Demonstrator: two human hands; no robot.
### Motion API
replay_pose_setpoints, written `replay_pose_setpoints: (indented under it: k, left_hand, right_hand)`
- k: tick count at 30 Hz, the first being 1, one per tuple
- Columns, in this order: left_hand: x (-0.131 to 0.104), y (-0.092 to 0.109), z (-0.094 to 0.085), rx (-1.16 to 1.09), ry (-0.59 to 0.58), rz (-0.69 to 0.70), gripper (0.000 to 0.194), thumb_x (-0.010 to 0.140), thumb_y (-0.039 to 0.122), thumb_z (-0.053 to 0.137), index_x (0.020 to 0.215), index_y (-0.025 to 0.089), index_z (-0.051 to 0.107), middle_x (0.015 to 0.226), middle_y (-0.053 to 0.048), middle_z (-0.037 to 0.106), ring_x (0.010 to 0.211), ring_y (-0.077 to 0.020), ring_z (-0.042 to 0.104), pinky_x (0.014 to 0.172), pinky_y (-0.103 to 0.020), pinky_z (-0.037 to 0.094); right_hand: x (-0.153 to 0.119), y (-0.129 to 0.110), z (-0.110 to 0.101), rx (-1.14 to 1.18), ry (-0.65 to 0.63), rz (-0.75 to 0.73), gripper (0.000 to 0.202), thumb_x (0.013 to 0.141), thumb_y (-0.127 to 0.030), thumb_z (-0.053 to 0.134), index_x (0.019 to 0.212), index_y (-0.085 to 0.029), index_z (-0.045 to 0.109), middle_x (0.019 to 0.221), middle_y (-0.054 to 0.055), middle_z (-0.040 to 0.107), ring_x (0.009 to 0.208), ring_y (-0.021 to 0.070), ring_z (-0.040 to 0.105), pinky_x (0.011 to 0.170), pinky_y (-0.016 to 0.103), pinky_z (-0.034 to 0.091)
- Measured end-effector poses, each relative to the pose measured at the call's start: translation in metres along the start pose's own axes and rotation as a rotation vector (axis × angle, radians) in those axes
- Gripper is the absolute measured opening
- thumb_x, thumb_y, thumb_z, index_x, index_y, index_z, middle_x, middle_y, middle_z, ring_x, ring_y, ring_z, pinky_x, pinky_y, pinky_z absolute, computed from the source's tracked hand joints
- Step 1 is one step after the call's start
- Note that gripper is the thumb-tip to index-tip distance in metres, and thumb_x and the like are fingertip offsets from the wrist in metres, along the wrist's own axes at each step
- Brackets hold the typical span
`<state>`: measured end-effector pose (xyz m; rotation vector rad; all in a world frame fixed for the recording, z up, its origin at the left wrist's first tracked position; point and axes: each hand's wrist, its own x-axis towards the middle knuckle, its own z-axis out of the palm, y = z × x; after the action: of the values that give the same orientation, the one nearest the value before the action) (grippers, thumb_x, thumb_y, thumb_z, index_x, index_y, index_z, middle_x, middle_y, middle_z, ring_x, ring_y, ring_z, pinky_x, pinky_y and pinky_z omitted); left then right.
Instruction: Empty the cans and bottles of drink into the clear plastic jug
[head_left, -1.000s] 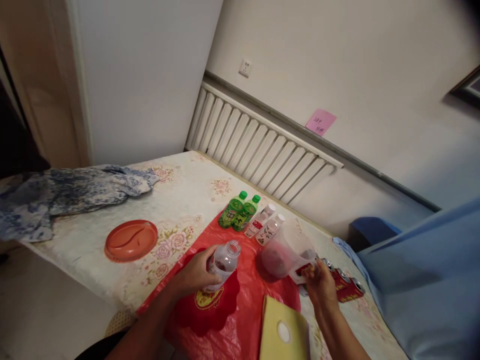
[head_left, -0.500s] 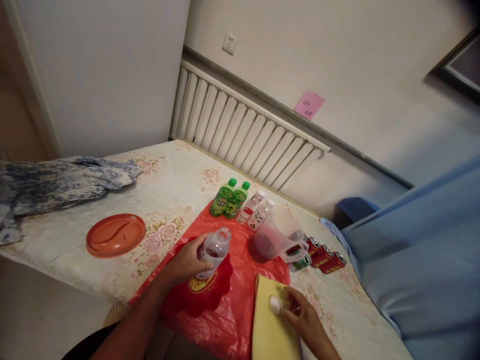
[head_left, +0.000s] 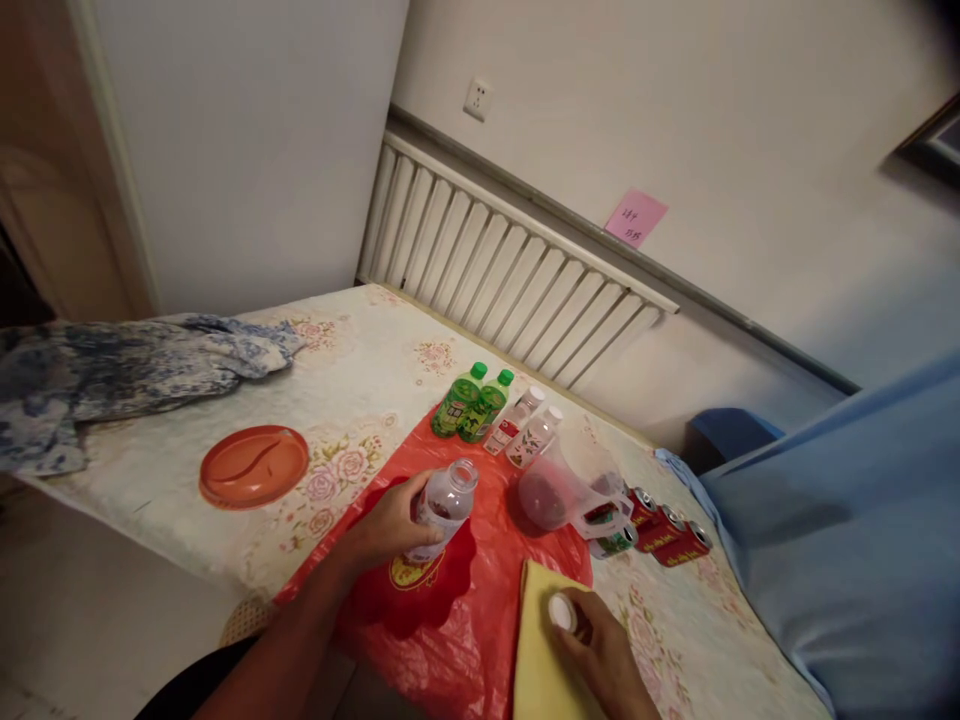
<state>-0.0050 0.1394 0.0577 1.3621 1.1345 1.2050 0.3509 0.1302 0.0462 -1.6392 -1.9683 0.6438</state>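
Observation:
My left hand (head_left: pixel 401 520) is wrapped round a clear plastic bottle (head_left: pixel 450 492), uncapped and tilted slightly right, above a dark red scalloped mat (head_left: pixel 450 585) with a yellow emblem. Between the thumb and fingers of my right hand (head_left: pixel 596 635) is a white bottle cap (head_left: pixel 562 612), held over a folded yellow cloth (head_left: pixel 538 660). Under the mat spreads a red plastic sheet (head_left: pixel 484 620). A translucent pitcher (head_left: pixel 559 495) stands beyond the cloth, its handle pointing right.
Two green-capped bottles (head_left: pixel 472 405) and two white-capped bottles (head_left: pixel 525 430) stand at the sheet's far end. Several red cans (head_left: pixel 679 540) are right of the pitcher. An orange plate (head_left: pixel 255 467) lies left; crumpled floral fabric (head_left: pixel 150 370) is behind it. A radiator (head_left: pixel 502 265) runs along the wall.
The view has shifted, so everything sits a little further right. My right hand has turned, bringing the cap's round face more into view. My left hand keeps its grip on the bottle.

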Motion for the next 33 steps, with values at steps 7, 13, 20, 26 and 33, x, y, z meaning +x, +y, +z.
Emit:
replay_pose_setpoints:
  k: [7,13,20,26,33]
  left_hand:
    - [-0.002,0.002,0.006,-0.051,-0.044,-0.001,0.064,0.058,0.015,0.062,0.12,0.026,0.055,0.114,0.003,0.069,0.103,-0.0216,0.063,0.089,-0.027,0.05]
    - [-0.001,0.003,0.007,-0.035,-0.056,0.031,0.065,0.055,0.013,0.061,0.119,0.025,0.057,0.113,0.002,0.069,0.103,-0.021,0.062,0.088,-0.025,0.048]
    - [-0.003,0.005,0.009,0.052,-0.054,0.066,0.054,0.057,0.013,0.06,0.109,0.023,0.06,0.1,0.002,0.069,0.091,-0.0195,0.062,0.078,-0.023,0.047]
    - [-0.006,0.009,0.009,0.087,-0.052,0.06,0.053,0.057,0.014,0.063,0.109,0.024,0.061,0.1,0.002,0.069,0.091,-0.0203,0.062,0.077,-0.023,0.047]
    - [-0.006,0.009,0.009,0.059,-0.084,0.095,0.048,0.058,0.013,0.063,0.105,0.023,0.062,0.094,0.003,0.067,0.085,-0.0178,0.061,0.073,-0.023,0.046]
  right_hand:
    - [0.043,-0.09,-0.007,-0.107,-0.009,-0.352,0.019,0.074,-0.017,0.057,0.092,-0.022,0.063,0.089,0.005,0.066,0.079,0.0213,0.061,0.071,0.033,0.05]
    - [0.073,-0.158,-0.012,-0.208,-0.092,-0.585,0.034,0.077,-0.007,0.055,0.108,-0.022,0.059,0.109,0.008,0.06,0.1,0.022,0.058,0.087,0.037,0.048]
    - [0.09,-0.193,-0.014,-0.318,-0.24,-0.679,0.041,0.083,-0.009,0.054,0.121,-0.022,0.058,0.119,0.009,0.06,0.104,0.0205,0.06,0.091,0.036,0.049]
    - [0.097,-0.196,-0.015,-0.301,-0.326,-0.728,0.046,0.079,-0.013,0.065,0.123,-0.024,0.057,0.116,0.007,0.066,0.104,0.0224,0.062,0.091,0.038,0.048]
    - [0.097,-0.214,-0.019,-0.264,-0.434,-0.727,0.022,0.081,-0.009,0.06,0.098,-0.023,0.062,0.093,0.0,0.066,0.086,0.0175,0.06,0.078,0.029,0.046]
